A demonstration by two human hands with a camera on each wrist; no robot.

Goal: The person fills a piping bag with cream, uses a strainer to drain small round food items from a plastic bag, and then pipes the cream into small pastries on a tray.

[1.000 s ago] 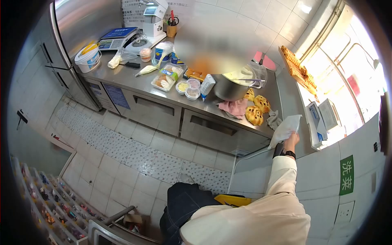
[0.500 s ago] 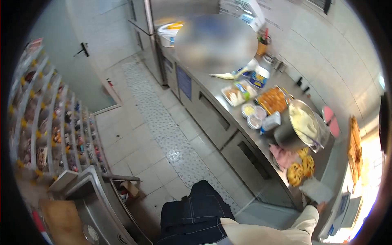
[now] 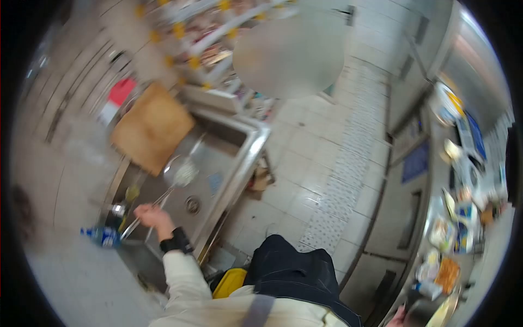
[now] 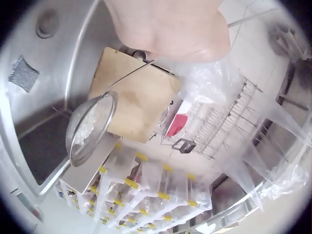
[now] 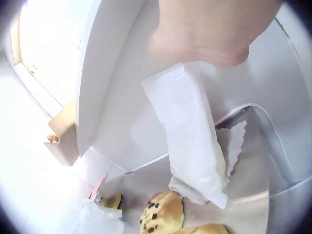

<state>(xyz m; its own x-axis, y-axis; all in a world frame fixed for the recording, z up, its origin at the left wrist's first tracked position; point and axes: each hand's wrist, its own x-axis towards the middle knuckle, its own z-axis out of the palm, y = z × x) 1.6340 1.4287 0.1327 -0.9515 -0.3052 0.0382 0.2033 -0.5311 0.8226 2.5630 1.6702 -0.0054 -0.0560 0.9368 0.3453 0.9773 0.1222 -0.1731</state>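
Over the sink (image 3: 234,150), my left hand (image 3: 155,217) grips the thin handle of a round mesh strainer (image 4: 92,129). Whitish, translucent bits (image 4: 87,131) lie in its bowl. A wooden cutting board (image 4: 131,92) sits beyond the strainer in the left wrist view. My right hand (image 5: 209,36) holds a white bag (image 5: 187,126) by one end, and the bag hangs down over the counter's end. Below it are a grey cloth (image 5: 187,190) and a bread bun with dark bits (image 5: 163,212). In the head view only part of the right hand shows at the lower right edge.
A blue-labelled bottle (image 3: 103,237) lies beside the sink. Shelves of small packets (image 3: 210,49) stand beyond the board. On the right, a steel counter (image 3: 422,210) carries food trays, tubs, a scale and a large pot. A yellow object (image 3: 229,282) is by the person's legs.
The head view has swung from the counter to the sink, bringing the left hand and strainer into sight. The right hand, with the white bag earlier, now appears only at the lower right edge.
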